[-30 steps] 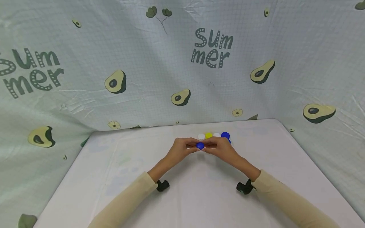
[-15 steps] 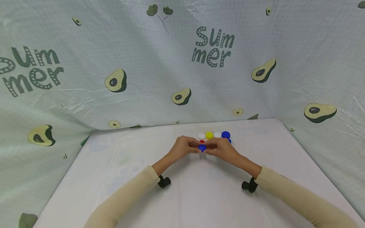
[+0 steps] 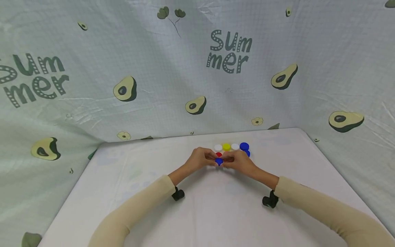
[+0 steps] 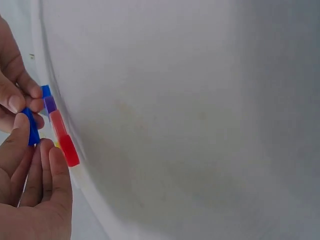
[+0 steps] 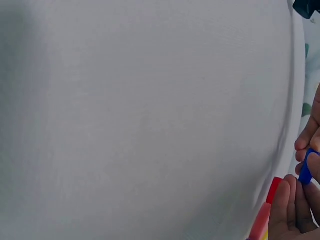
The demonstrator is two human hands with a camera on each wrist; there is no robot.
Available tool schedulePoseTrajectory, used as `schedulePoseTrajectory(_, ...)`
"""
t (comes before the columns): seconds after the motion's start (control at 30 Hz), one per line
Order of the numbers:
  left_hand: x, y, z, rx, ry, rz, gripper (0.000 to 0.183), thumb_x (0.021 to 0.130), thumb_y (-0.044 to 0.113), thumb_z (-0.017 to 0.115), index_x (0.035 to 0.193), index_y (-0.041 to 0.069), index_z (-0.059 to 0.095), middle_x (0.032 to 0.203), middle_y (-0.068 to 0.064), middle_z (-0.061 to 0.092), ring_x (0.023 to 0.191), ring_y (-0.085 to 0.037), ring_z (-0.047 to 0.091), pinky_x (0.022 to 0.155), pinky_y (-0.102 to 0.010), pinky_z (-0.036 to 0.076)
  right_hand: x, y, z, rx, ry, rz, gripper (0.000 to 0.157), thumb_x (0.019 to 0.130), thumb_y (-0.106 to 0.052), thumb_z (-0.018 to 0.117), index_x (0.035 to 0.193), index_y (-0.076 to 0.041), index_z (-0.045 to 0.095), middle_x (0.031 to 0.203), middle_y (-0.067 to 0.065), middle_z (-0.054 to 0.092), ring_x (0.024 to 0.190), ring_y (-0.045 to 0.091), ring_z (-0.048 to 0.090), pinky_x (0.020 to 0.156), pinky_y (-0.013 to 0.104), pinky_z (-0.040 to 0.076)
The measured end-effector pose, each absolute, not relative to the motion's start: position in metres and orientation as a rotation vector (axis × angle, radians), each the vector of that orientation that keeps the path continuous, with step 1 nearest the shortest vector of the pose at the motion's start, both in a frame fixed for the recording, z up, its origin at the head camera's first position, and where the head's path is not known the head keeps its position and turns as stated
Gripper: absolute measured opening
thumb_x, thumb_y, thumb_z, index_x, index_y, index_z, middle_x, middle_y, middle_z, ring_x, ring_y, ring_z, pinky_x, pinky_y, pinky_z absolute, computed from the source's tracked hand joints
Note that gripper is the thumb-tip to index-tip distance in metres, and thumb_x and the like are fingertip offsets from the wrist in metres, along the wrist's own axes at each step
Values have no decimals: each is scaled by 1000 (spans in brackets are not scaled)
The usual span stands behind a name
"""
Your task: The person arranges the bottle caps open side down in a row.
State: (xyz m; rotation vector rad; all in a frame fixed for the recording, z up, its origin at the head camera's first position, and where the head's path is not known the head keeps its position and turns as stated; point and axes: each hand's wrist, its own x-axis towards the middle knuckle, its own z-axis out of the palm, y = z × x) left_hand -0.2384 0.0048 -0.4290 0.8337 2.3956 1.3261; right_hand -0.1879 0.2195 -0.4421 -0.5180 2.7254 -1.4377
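A small round blue bottle cap (image 3: 219,161) is pinched between the fingertips of both hands, close over the white table. My left hand (image 3: 199,159) holds it from the left, my right hand (image 3: 240,162) from the right. In the left wrist view the blue cap appears edge-on, thumbs on its near side. Just behind it lies a red cap (image 3: 218,154), partly covered by the fingers. Farther back are a white cap (image 3: 218,148), a yellow cap (image 3: 226,146), another white cap (image 3: 235,146) and a blue cap (image 3: 244,146). A second blue cap (image 3: 248,153) shows beside the right hand.
The white-covered table (image 3: 210,212) reaches back to a hanging curtain (image 3: 160,68) printed with avocados and lettering. In the left wrist view, a pinkish-red cap (image 4: 57,122) and a purple-looking cap (image 4: 50,104) stand in line beyond the fingers.
Both hands, with the blue cap between them, have come slightly nearer to me and a little to the right. The red cap behind them has come into view.
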Motion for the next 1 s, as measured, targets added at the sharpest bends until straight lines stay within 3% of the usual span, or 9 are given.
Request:
schedulePoseTrajectory(0.27,-241,6,-429,867,2439,1243,21,82,8,85,101,3,79,96,-7,78,86,-13,72,77,-22,57,-189,219,-449,-296,2610,-1525,25,89,-3,78,112,5,74,102,15,77,94,23,75,79,29,61)
schedulePoseTrajectory(1.0,-245,10,-437,834,2421,1238,21,84,5,83,103,0,77,96,-9,77,86,-16,72,81,-24,59,-192,218,-452,-313,2736,-1409,21,86,-2,80,106,2,76,95,10,77,90,22,74,80,30,61)
